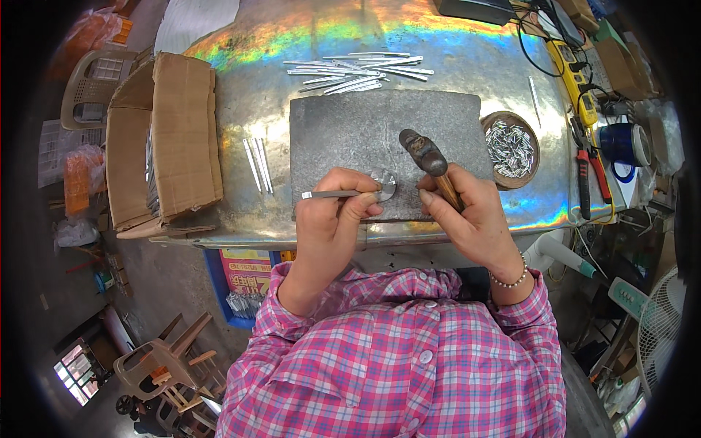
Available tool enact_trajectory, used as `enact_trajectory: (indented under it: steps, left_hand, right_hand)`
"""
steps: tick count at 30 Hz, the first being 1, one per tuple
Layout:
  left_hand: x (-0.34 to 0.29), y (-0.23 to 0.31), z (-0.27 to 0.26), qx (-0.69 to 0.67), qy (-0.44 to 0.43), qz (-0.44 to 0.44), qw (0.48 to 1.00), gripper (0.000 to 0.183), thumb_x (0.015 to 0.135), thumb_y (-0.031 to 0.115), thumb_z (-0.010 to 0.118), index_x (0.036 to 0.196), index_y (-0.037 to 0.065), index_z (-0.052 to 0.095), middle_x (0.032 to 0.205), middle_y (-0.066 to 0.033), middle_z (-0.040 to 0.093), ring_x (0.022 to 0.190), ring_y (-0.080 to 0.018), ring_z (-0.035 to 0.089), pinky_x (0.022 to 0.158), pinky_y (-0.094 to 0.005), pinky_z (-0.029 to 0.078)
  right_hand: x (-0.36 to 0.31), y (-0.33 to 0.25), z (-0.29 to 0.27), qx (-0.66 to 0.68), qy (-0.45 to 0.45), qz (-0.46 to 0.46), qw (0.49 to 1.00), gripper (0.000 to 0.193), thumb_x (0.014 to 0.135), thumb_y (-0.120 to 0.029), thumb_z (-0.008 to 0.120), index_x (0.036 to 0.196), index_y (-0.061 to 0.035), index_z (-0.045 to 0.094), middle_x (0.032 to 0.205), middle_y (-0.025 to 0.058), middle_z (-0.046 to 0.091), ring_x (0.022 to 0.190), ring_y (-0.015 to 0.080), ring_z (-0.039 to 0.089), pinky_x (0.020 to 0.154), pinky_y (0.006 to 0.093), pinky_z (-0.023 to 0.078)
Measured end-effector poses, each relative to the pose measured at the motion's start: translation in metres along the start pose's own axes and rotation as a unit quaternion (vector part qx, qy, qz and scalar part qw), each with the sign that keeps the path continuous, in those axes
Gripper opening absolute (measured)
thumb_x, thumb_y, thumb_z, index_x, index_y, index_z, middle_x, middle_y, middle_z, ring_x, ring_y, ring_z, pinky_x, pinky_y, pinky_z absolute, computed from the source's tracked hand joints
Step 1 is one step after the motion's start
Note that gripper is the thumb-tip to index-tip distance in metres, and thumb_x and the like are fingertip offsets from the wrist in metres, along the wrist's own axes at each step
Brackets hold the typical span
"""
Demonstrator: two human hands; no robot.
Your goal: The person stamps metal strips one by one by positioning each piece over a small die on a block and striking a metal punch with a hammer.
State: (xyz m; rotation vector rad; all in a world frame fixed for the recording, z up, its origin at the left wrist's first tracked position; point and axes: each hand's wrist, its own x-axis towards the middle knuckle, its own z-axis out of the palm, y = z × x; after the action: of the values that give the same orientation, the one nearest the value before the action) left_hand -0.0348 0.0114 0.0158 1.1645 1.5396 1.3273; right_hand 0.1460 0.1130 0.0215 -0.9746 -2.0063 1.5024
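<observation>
I judge this partway: over the slab's (350, 131) near edge my left hand (327, 219) pinches one strip (328, 195), my right hand (476, 213) grips a hammer (423, 152), and the pile (365, 71) beyond the slab may be done or waiting.

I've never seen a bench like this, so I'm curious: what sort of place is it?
Probably a small metalworking workshop: the right hand holds a hammer at a dark slab, thin silvery strips lie heaped beyond it, and a round bowl holds many small silvery pieces.
</observation>
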Motion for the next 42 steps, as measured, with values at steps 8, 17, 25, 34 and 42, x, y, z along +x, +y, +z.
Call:
enact_trajectory:
  steps: [8, 17, 25, 34, 42]
  left_hand:
    - [0.004, 0.003, -0.002, 0.094, -0.005, 0.027, 0.995, 0.007, 0.093, 0.000, 0.053, 0.094, -0.005, 0.057, 0.090, -0.0107, 0.061, 0.074, -0.0148, 0.066, 0.063, -0.0231, 0.053]
    - [0.001, 0.016, 0.017, 0.304, 0.020, 0.154, 0.940, 0.012, 0.080, -0.006, 0.061, 0.090, 0.001, 0.058, 0.084, -0.0125, 0.061, 0.071, -0.0259, 0.065, 0.057, -0.0318, 0.050]
    - [0.006, 0.013, 0.010, 0.364, 0.012, 0.180, 0.914, 0.017, 0.074, 0.000, 0.057, 0.089, 0.007, 0.057, 0.082, -0.0078, 0.054, 0.062, -0.0259, 0.063, 0.051, -0.0361, 0.049]
    - [0.003, 0.011, 0.006, 0.299, 0.033, 0.191, 0.934, 0.016, 0.074, 0.002, 0.057, 0.088, 0.008, 0.053, 0.081, -0.0083, 0.051, 0.063, -0.0272, 0.062, 0.050, -0.0380, 0.049]
    - [0.006, 0.012, 0.004, 0.286, 0.003, 0.176, 0.942, 0.017, 0.072, -0.003, 0.060, 0.086, 0.005, 0.055, 0.080, -0.0087, 0.056, 0.064, -0.0294, 0.062, 0.050, -0.0366, 0.049]
  right_hand:
    - [0.000, -0.001, 0.000, -0.016, -0.002, -0.005, 1.000, 0.016, 0.084, -0.012, 0.063, 0.092, 0.0010, 0.059, 0.069, 0.0171, 0.060, 0.063, 0.0322, 0.064, 0.055, 0.0355, 0.046]
    - [-0.001, 0.003, 0.001, -0.026, -0.003, -0.014, 1.000, 0.019, 0.084, -0.013, 0.063, 0.095, 0.0012, 0.057, 0.069, 0.0172, 0.059, 0.062, 0.0306, 0.062, 0.054, 0.0352, 0.044]
    - [-0.021, -0.022, -0.006, 0.153, -0.010, 0.013, 0.988, 0.031, 0.087, -0.005, 0.060, 0.116, 0.0029, 0.050, 0.087, 0.0143, 0.062, 0.069, 0.0249, 0.064, 0.061, 0.0309, 0.047]
    - [-0.035, -0.074, -0.035, -0.175, -0.068, -0.118, 0.975, 0.042, 0.080, 0.000, 0.064, 0.120, 0.0073, 0.053, 0.094, 0.0165, 0.066, 0.077, 0.0291, 0.068, 0.066, 0.0313, 0.052]
    - [-0.036, -0.123, -0.037, -0.393, -0.136, -0.148, 0.897, 0.036, 0.083, -0.005, 0.058, 0.117, 0.0052, 0.056, 0.109, 0.0227, 0.065, 0.080, 0.0211, 0.068, 0.059, 0.0311, 0.053]
